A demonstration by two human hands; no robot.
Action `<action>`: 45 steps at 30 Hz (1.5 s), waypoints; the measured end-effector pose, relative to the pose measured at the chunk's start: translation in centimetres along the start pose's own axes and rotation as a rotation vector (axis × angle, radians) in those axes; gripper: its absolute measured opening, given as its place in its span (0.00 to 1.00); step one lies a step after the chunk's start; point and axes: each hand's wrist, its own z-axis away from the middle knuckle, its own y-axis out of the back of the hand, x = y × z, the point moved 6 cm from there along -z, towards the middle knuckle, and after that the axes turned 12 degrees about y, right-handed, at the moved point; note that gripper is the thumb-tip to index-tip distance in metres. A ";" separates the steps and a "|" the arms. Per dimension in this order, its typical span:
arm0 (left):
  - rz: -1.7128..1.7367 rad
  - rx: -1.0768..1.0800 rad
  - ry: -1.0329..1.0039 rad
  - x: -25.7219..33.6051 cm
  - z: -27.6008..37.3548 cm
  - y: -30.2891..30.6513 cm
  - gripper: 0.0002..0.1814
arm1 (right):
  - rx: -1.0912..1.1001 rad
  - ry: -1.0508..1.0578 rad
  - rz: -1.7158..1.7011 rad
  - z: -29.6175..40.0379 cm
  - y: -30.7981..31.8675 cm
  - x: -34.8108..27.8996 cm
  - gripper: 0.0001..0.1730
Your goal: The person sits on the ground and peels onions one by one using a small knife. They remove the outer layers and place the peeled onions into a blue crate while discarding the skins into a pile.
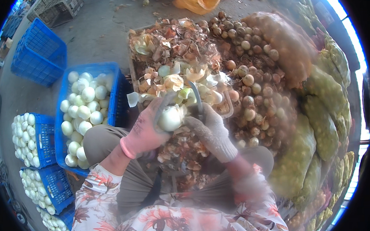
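A mostly peeled white onion (169, 118) rests in my left hand (148, 127), which wears a pink glove with a grey palm. My right hand (212, 129), in a pale knit glove, grips a knife (196, 96) with a curved blade pointing away from me. The right fingers are close against the onion's right end, where loose skin hangs. Just beyond both hands lies a heap of onion skins (178, 50), with pale wet layers nearest me. Part of a clear plastic container (227, 105) shows behind my right hand.
To the left stands a blue crate of peeled onions (117, 87), with an empty blue crate (39, 54) beyond. More filled crates (46, 138) line the far left. Unpeeled onions (249, 80) spread rightward beside a tipped mesh sack (284, 44). Full green sacks (293, 153) border the right.
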 end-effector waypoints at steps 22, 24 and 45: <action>0.904 0.626 0.263 -8.5 10.2 17.6 0.28 | -0.018 0.196 0.519 -0.8 0.0 -3.9 0.24; 1.016 0.735 0.259 -11.2 10.9 20.9 0.21 | -0.021 0.257 0.492 0.1 -0.7 -5.8 0.20; 0.692 0.160 0.033 1.6 1.9 7.9 0.32 | 0.711 0.077 0.638 12.8 23.7 3.0 0.19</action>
